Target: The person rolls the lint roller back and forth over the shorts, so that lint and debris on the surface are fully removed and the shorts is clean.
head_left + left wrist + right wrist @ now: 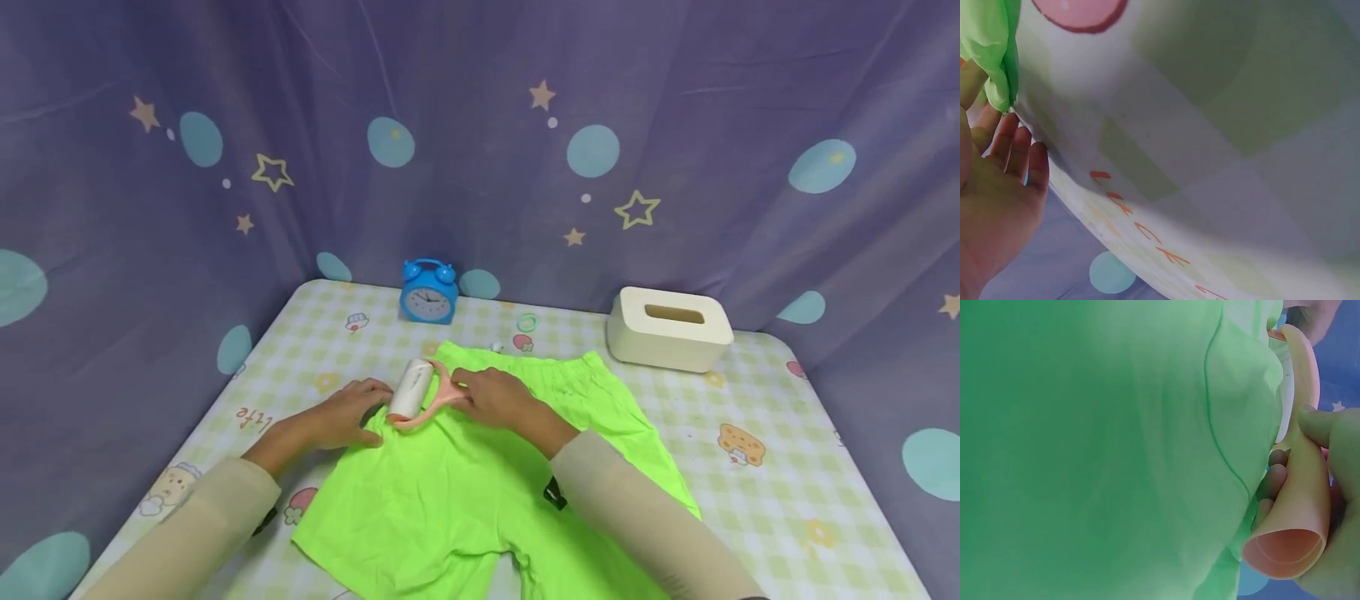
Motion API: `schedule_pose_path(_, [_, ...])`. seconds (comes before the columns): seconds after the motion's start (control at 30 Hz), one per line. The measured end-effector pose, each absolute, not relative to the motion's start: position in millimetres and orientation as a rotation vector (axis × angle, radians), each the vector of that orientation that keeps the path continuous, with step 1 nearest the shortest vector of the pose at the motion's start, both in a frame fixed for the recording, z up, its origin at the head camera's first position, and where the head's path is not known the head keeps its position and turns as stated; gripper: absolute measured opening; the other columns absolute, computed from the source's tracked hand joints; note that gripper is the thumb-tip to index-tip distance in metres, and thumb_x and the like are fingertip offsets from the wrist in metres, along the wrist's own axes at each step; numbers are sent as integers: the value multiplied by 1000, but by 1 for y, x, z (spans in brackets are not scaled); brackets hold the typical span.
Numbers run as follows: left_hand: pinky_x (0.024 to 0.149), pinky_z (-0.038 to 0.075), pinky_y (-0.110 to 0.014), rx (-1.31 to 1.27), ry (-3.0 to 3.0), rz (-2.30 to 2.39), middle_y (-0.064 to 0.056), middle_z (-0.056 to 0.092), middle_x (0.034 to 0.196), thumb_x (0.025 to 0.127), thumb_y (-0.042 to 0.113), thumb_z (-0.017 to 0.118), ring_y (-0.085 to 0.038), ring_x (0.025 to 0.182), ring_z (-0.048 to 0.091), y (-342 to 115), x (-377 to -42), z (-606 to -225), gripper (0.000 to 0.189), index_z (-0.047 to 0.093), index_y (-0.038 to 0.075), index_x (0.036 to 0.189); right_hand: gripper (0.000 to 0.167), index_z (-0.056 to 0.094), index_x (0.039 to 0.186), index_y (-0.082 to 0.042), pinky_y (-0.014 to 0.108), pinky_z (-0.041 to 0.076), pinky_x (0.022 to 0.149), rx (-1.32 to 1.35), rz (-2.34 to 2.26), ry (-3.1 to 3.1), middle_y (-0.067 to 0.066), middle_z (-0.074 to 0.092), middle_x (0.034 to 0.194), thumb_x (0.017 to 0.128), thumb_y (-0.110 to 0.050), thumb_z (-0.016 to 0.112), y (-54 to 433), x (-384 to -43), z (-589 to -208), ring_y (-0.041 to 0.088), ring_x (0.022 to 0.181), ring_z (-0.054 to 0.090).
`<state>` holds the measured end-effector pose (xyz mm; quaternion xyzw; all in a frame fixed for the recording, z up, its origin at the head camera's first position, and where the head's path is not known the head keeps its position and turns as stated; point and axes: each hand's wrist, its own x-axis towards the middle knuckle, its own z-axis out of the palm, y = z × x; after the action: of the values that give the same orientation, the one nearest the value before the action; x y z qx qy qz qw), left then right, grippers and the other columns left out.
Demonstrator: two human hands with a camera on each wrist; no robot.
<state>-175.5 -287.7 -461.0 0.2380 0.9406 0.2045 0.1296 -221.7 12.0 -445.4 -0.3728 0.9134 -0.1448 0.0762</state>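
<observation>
Neon green shorts lie spread on the table, waistband toward the back. My right hand grips the pink handle of a lint roller, whose white roll lies over the upper left side of the shorts. In the right wrist view, thumb and fingers wrap the hollow pink handle. At the left edge of the shorts, beside the roll, my left hand holds the fabric between thumb and fingers. A bunched fold of the shorts shows at those fingertips in the left wrist view.
A blue alarm clock stands at the back left of the table. At the back right sits a cream tissue box. A small green ring shows between them. A checked cloth covers the table, and purple curtains hang behind and beside it.
</observation>
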Motion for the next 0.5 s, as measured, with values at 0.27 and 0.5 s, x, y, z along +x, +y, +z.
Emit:
schedule_pose_path(0.27, [107,43,-60,740,2743,575,-16,52,144,88,30,80,-42,133,48,-286,-173,-462,60,58,6,139,29,60,125,-19,23,34,52,-1081,-456,2717,-6,52,65,103,-39,60,23,-218,-447,9,55,47])
schedule_pose_path(0.5, [106,44,-60,747,2753,568,-16,52,144,89,26,80,-41,133,49,-286,-170,-458,58,58,7,140,32,61,128,-17,24,37,55,-1131,-501,2709,-5,56,67,103,-36,62,38,-216,-443,10,58,49])
